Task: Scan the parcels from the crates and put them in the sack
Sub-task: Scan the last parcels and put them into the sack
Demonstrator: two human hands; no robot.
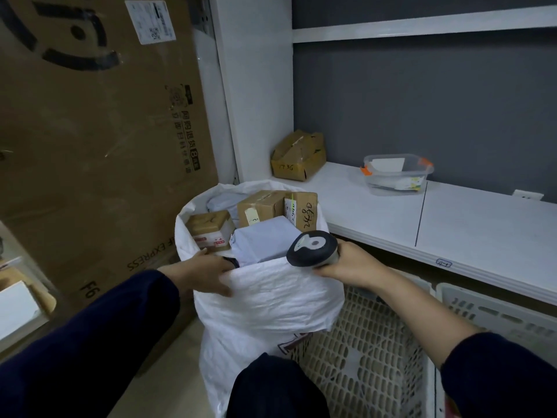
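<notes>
1. Where we're at: our left hand (211, 274) is pinching the near rim of the white sack (271, 300), holding the mouth open. Our right hand (346, 263) has its grip wrapped tight around the scanner (312, 248), which hovers right over the opening.

2. The parcels are already piled high in the sack: a small box with a red-printed label (211, 229), a grey mailer bag (262, 239), and two brown boxes (277, 206) at the back. It looks close to full, so anything added on top could slide right back out.

3. The sack is soft and only stays open because we're holding the rim. If that pinch slips, the near side probably flops down and the grey mailer tips toward us.

4. The sack leans against the cream crate (370, 342) on the right. What we can see of that crate looks empty, so it's light; nudge it and the sack could sag sideways.

5. The scanner sits in one hand above the parcels. Drop it in and we're digging for it.

6. One taped brown box (298, 155) sits on the white shelf (376, 212) near a clear plastic tub (396, 175). Can't tell if it belongs to the job, so it's easy to miss or scan by mistake.
</notes>
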